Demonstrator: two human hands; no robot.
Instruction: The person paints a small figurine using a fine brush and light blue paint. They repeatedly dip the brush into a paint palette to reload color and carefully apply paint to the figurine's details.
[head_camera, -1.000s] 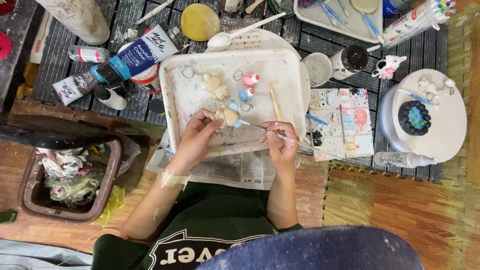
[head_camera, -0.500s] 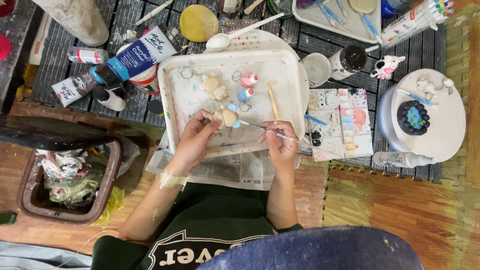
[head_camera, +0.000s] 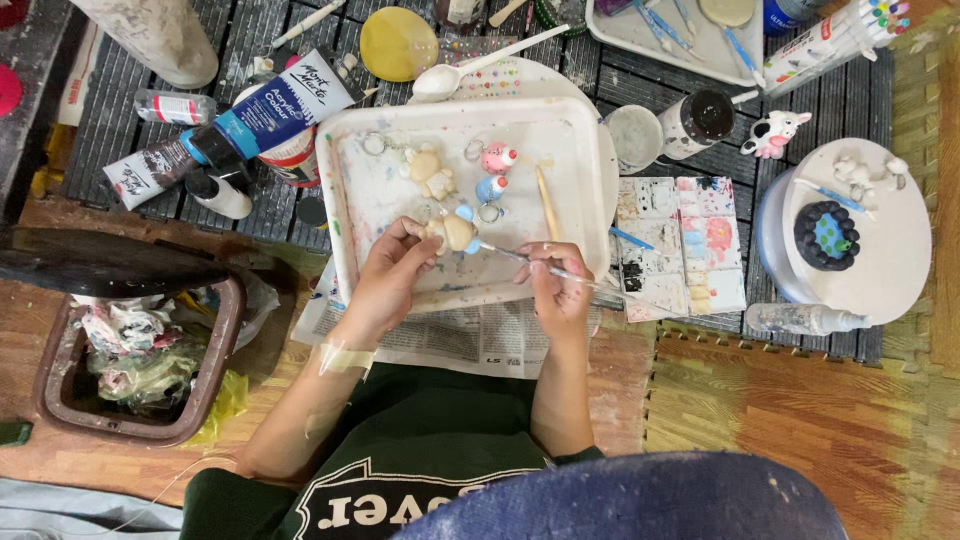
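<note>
Left hand (head_camera: 385, 280) fingers clamped on figurine (head_camera: 455, 232) over tray (head_camera: 350, 190); right hand (head_camera: 555, 285) fingers pinching brush (head_camera: 520, 257), tip touching figurine.

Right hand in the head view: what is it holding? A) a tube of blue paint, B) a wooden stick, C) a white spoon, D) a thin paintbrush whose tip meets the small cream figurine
D: the right hand grips a thin paintbrush whose tip meets the small cream figurine, which the left hand steadies over the white tray.
</note>
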